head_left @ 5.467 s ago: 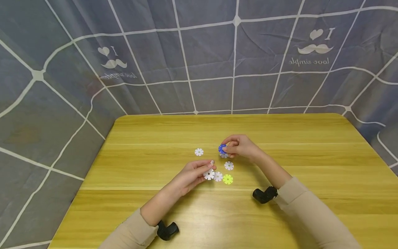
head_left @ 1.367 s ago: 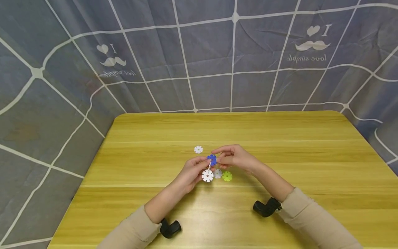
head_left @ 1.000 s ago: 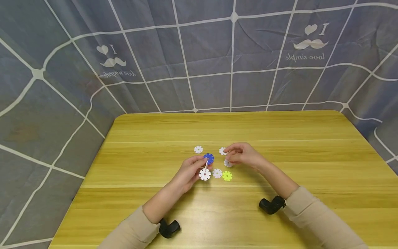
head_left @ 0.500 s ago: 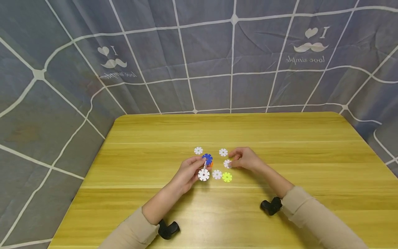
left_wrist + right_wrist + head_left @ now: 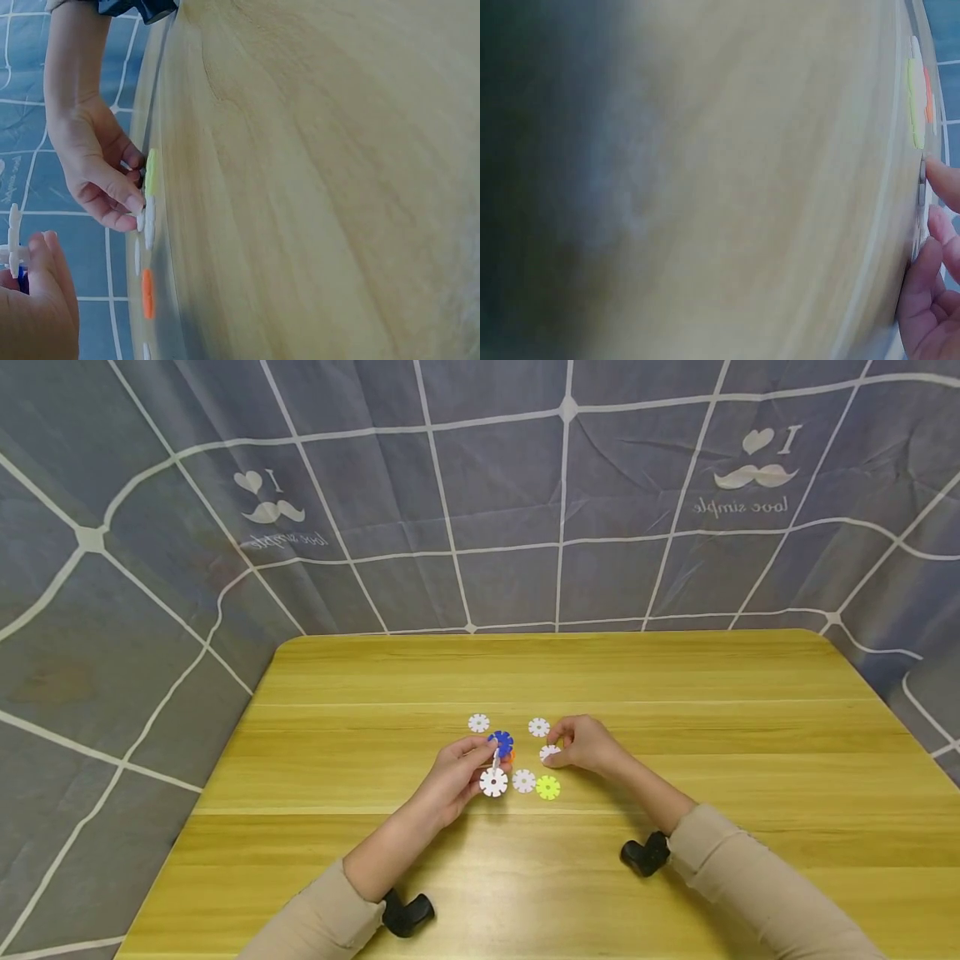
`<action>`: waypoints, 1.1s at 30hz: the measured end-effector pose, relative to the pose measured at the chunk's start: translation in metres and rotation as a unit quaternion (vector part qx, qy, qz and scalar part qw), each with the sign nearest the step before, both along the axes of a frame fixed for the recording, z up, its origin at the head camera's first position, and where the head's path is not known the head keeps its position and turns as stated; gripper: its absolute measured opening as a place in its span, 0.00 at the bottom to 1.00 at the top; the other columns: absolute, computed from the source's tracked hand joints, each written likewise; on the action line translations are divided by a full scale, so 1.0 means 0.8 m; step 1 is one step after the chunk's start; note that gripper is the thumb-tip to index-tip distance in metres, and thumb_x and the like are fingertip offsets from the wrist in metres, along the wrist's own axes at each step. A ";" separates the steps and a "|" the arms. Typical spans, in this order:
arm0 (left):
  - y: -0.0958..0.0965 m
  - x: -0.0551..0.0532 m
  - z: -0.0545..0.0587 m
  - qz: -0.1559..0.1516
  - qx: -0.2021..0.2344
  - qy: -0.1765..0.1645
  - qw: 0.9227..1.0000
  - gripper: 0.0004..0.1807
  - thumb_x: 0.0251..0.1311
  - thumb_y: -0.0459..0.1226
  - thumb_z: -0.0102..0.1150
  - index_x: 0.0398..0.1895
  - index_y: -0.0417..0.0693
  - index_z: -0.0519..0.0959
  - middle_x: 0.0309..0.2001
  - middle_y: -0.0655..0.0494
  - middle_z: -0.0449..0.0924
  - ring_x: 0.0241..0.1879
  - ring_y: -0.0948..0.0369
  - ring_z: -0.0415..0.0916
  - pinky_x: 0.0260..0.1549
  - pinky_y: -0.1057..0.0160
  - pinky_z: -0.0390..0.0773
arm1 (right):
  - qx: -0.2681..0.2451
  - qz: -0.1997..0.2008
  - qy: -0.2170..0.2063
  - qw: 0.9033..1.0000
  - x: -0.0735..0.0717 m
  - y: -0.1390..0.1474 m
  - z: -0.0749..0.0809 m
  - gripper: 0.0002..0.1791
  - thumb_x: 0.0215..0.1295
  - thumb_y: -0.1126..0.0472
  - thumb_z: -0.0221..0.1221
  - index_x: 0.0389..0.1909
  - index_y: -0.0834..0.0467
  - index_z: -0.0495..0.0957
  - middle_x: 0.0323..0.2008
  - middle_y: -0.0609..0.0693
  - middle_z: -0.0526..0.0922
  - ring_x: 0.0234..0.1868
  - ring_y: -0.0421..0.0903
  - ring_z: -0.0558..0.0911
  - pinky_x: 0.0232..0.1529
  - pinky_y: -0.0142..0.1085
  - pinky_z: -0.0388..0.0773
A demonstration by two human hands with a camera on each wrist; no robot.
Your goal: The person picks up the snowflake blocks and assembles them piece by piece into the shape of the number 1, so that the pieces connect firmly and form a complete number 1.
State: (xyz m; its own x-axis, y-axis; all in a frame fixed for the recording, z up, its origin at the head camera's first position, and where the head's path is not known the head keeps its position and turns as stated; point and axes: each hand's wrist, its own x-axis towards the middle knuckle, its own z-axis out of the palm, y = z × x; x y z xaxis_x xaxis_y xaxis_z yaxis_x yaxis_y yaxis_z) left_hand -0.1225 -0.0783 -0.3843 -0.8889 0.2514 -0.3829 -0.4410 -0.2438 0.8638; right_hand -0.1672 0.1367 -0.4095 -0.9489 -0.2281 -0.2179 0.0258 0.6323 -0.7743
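Observation:
My left hand point(image 5: 452, 778) pinches a small joined piece of notched building discs above the table. It has a white disc point(image 5: 493, 782) at the near end, another white disc seen nearly edge-on, and a blue disc point(image 5: 501, 743) at the far end. An orange disc point(image 5: 148, 294) lies on the table, mostly hidden by my left fingers in the head view. To the right, the thumb and fingers of my right hand point(image 5: 591, 746) pinch a white notched disc point(image 5: 550, 752) at the tabletop. A yellow-green disc point(image 5: 548, 787) lies nearer me.
Loose white discs lie around my hands: one at the far left point(image 5: 478, 722), one at the far right point(image 5: 538, 727), and one beside the yellow-green disc point(image 5: 524, 781). The wooden table point(image 5: 337, 735) ends at a grey checked curtain point(image 5: 510, 585).
The blue disc, earlier in my right hand, is now joined to the white discs in my left. My right hand let go of it, moved right and took hold of a white disc.

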 end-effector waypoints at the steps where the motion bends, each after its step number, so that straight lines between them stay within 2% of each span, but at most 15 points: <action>1: 0.000 0.000 0.000 0.002 0.000 -0.002 1.000 0.10 0.67 0.32 0.49 0.44 0.31 0.71 0.32 0.49 0.80 0.28 0.64 0.80 0.26 0.73 0.80 | -0.001 -0.001 -0.002 1.000 0.000 0.000 0.001 0.14 0.44 0.66 0.71 0.32 0.63 0.78 0.19 0.49 0.67 0.22 0.43 0.64 0.23 0.32 0.61; 10: 0.002 -0.001 0.001 -0.002 -0.006 -0.007 1.000 0.06 0.67 0.32 0.49 0.37 0.36 0.73 0.35 0.48 0.80 0.30 0.63 0.81 0.25 0.73 0.80 | -0.024 0.004 0.000 1.000 -0.001 0.006 0.003 0.13 0.45 0.70 0.70 0.31 0.65 0.77 0.21 0.49 0.71 0.24 0.43 0.68 0.25 0.31 0.67; 14: 0.003 -0.001 0.002 -0.002 -0.004 -0.007 1.000 0.05 0.66 0.32 0.50 0.35 0.38 0.73 0.35 0.48 0.80 0.29 0.63 0.81 0.25 0.73 0.80 | -0.062 -0.002 -0.028 0.998 -0.005 0.011 0.003 0.11 0.48 0.74 0.67 0.33 0.68 0.78 0.22 0.51 0.73 0.23 0.42 0.70 0.22 0.28 0.71; 18: 0.004 -0.002 0.003 -0.003 -0.002 -0.007 1.000 0.05 0.66 0.32 0.50 0.33 0.39 0.74 0.34 0.49 0.81 0.28 0.64 0.80 0.25 0.72 0.80 | -0.102 -0.015 -0.068 0.992 -0.008 0.015 0.004 0.13 0.51 0.75 0.64 0.39 0.72 0.77 0.22 0.51 0.73 0.21 0.41 0.72 0.22 0.28 0.75; 24: 0.004 -0.002 0.003 -0.004 -0.004 -0.006 1.000 0.05 0.66 0.32 0.50 0.32 0.40 0.73 0.34 0.48 0.81 0.29 0.64 0.81 0.25 0.72 0.80 | -0.127 -0.023 -0.088 0.988 -0.009 0.017 0.008 0.13 0.57 0.74 0.60 0.44 0.74 0.76 0.22 0.51 0.75 0.21 0.41 0.75 0.25 0.29 0.77; 33: 0.008 0.000 0.002 -0.006 -0.012 -0.005 1.000 0.06 0.66 0.32 0.50 0.37 0.36 0.73 0.34 0.48 0.79 0.30 0.63 0.80 0.27 0.72 0.80 | -0.172 0.013 -0.083 0.982 -0.008 0.014 0.023 0.13 0.63 0.73 0.53 0.49 0.74 0.73 0.26 0.53 0.77 0.25 0.43 0.77 0.31 0.33 0.80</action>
State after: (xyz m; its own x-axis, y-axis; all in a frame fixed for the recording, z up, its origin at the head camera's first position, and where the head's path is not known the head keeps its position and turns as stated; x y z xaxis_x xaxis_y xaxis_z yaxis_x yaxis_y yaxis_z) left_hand -0.1228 -0.0718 -0.3829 -0.8822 0.2524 -0.3975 -0.4520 -0.2178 0.8650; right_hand -0.1738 0.1481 -0.3909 -0.8997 -0.3395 -0.2743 0.1561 0.3366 -0.9286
